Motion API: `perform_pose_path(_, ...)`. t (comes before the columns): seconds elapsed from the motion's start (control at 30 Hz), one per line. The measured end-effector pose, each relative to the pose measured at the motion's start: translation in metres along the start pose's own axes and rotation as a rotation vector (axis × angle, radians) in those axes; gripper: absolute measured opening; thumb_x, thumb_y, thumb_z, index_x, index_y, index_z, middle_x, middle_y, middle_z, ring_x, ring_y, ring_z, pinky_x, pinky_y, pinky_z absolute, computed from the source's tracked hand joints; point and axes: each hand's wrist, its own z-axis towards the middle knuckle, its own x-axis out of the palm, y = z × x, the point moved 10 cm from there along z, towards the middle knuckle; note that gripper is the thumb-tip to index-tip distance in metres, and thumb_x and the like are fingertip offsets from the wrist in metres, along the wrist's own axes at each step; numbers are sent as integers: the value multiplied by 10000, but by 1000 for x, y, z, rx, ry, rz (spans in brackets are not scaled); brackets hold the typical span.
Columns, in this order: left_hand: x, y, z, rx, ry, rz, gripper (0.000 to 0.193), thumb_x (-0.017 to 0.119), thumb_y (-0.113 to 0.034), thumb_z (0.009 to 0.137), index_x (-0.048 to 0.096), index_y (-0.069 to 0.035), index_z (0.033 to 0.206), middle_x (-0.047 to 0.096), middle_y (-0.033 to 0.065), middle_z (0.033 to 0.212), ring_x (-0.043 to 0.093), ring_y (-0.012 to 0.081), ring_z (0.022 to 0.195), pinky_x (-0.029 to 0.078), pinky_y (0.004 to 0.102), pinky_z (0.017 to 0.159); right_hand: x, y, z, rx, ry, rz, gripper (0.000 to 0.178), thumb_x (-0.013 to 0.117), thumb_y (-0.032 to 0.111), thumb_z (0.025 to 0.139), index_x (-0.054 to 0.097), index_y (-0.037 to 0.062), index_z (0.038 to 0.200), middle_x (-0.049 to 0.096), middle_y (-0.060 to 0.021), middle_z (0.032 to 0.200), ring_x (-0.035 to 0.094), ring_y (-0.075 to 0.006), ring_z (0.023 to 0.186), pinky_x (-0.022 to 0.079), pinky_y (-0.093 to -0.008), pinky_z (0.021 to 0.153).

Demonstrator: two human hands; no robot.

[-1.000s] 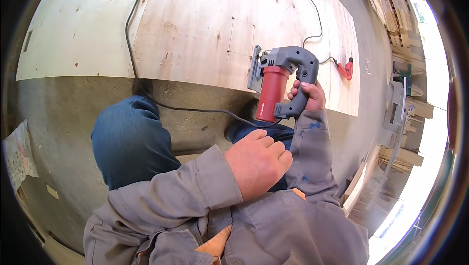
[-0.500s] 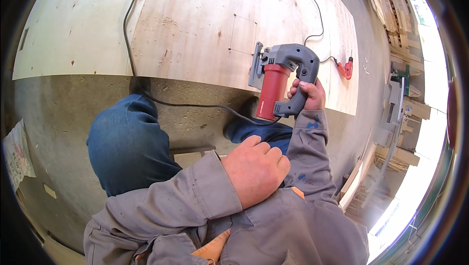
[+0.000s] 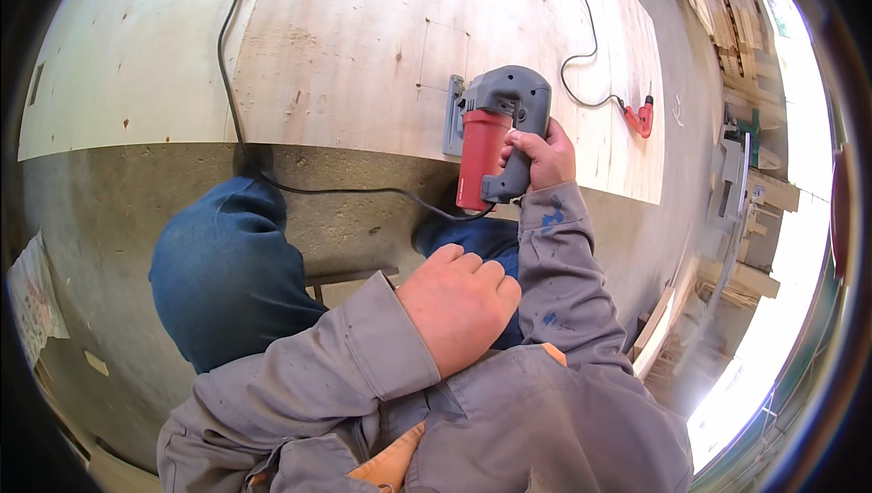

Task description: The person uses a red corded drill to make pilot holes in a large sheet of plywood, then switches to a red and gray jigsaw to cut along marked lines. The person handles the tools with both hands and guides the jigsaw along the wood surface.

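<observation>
My right hand (image 3: 548, 155) is closed around the grey handle of a corded jigsaw (image 3: 486, 143) with a red motor barrel. The tool lies tilted over the plywood sheet's near edge, its flat metal base plate facing left; I cannot make out a blade. Left of and beyond it, thin lines with dark dots at the corners mark a narrow rectangle on the plywood (image 3: 345, 57). My left hand (image 3: 460, 309) is curled into a fist, knuckles up, beside my right forearm. Its palm is hidden and no object shows in it.
A small red corded drill (image 3: 640, 118) lies near the plywood's right end. One black cord (image 3: 227, 66) crosses the sheet and passes over my legs to the jigsaw. Stacked timber (image 3: 740, 39) stands at the right; a pale sack (image 3: 36, 293) is at far left.
My right hand and the jigsaw have shifted left, and the jigsaw has turned more upright in the picture. My left fist has moved slightly left. Its fingers stay curled.
</observation>
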Motion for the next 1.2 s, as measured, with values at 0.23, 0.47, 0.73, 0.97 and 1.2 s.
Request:
perform_pose_path(0.23, -5, 57, 6, -169, -78, 26, 249, 780, -157, 762, 598, -59, 903, 621, 121, 896, 644, 330, 881, 514, 437, 819, 15, -9, 1, 102, -42, -46, 347, 738, 248, 950, 596, -33, 1095, 650, -113, 811, 653, -200, 612, 583, -352, 557)
perform_pose_path(0.47, 5, 188, 5, -507, -153, 177, 422, 813, -184, 802, 669, -28, 1167, 679, 160, 1143, 652, 358, 1095, 541, 448, 936, 16, -8, 4, 159, -39, -70, 392, 695, 316, 994, 582, -35, 1128, 667, -123, 917, 669, -193, 646, 603, -367, 577)
perform_pose_path(0.73, 35, 208, 38, -490, -461, -143, 470, 745, -168, 848, 645, -22, 1283, 667, 195, 1261, 628, 385, 1187, 525, 455, 992, 27, -1, 8, 195, 38, -60, 382, 626, 194, 987, 580, -77, 1253, 717, -165, 1096, 685, -188, 717, 622, -359, 647)
perform_pose_path(0.97, 59, 239, 50, -377, -459, 82, 490, 689, -58, 770, 686, 1, 1257, 675, 181, 1329, 612, 352, 1249, 480, 452, 1065, 22, -6, 4, 250, -18, -90, 346, 640, 282, 1016, 631, -57, 1084, 665, -121, 798, 625, -185, 619, 553, -342, 580)
perform_pose_path(1.2, 78, 252, 60, -400, -329, 182, 414, 618, -101, 867, 695, 10, 1258, 668, 164, 1370, 580, 320, 1318, 400, 467, 1146, 21, -4, 1, 267, -56, -152, 420, 532, 335, 1055, 608, -69, 1142, 667, -154, 815, 625, -201, 609, 551, -328, 557)
